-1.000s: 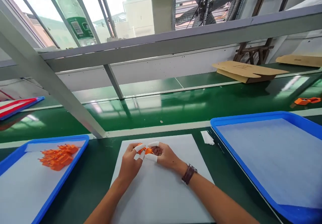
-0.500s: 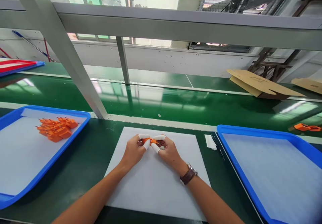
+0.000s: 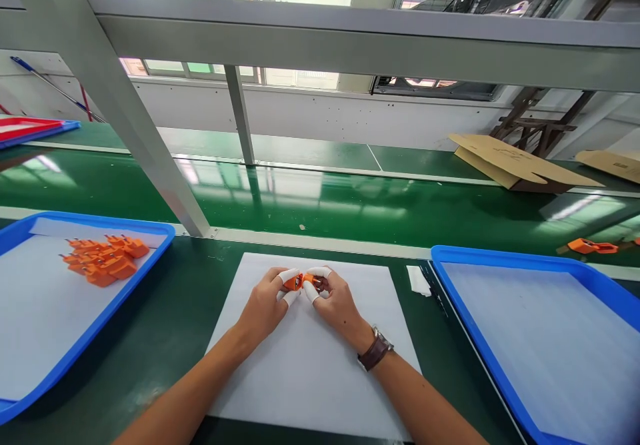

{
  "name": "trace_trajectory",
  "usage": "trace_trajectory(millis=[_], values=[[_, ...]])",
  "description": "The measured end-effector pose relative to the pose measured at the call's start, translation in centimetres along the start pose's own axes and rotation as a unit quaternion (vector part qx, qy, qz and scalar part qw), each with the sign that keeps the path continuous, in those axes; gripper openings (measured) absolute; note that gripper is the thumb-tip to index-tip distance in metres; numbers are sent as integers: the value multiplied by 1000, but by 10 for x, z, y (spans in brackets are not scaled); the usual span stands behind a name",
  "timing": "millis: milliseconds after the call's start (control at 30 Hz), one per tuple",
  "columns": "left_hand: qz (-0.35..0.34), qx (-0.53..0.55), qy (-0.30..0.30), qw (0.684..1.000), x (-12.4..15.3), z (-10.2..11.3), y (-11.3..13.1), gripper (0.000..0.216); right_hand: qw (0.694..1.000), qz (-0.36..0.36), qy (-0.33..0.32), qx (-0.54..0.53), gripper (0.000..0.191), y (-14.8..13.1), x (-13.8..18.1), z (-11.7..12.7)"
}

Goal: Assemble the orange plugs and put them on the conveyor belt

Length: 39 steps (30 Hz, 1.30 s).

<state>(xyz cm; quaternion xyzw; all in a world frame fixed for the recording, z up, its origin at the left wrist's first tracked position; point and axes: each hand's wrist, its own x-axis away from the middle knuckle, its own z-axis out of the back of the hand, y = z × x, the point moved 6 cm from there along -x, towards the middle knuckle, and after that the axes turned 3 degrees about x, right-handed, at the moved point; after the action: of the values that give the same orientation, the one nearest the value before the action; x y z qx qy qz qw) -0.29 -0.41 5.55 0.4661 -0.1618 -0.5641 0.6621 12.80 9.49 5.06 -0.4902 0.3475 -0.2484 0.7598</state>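
Observation:
Over the white sheet point(image 3: 310, 365), both hands hold small orange plastic pieces that look like plugs, with white covers on thumbs and index fingers. My left hand point(image 3: 265, 305) pinches an orange plug point(image 3: 294, 283) with a dark spot on its near face. Close against it, my right hand point(image 3: 340, 305) pinches another orange part point(image 3: 310, 278), with metal showing at its right side. Whether the two parts are joined or only touching I cannot tell; fingers hide much of them. A pile of orange plugs point(image 3: 107, 258) with thin metal pins lies in the left blue tray point(image 3: 100, 328).
To the right stands a second blue tray point(image 3: 480, 358) lined with white. A white scrap point(image 3: 418, 280) lies beside it. Beyond runs a glossy green belt point(image 3: 350, 212) carrying orange pieces point(image 3: 593, 246). A metal post point(image 3: 150, 145) slants up on the left; cardboard point(image 3: 520, 158) lies behind.
The orange parts have turned between my fingers, and more of the left one's dark-spotted face shows. On the belt, the orange pieces have shifted left. The view has moved slightly.

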Motion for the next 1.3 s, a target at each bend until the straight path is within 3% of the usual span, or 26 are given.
trace_trajectory(millis=[167,367,467,567,667,767,1000,1300], values=[[-2,-35,30,999,0,-1,3,39,995,63,-43,65,30,-10,4,-4],[-37,-60,30,997,4,-3,6,39,991,53,-77,95,27,-11,2,-5],[-39,-67,28,997,3,-3,6,39,995,23,-65,70,25,-2,2,-3],[-31,-64,40,997,1,1,3,40,998,-49,-33,9,35,14,0,0],[-24,-71,46,996,0,4,-1,43,994,-86,-54,-28,27,21,-1,-2],[-26,-80,43,996,2,4,-2,44,996,-62,-59,-5,19,15,0,-2],[-90,-141,54,984,5,0,9,46,994,74,-48,71,27,-10,7,-5],[-71,-122,44,989,5,0,10,38,999,43,-1,34,19,-7,3,0]])
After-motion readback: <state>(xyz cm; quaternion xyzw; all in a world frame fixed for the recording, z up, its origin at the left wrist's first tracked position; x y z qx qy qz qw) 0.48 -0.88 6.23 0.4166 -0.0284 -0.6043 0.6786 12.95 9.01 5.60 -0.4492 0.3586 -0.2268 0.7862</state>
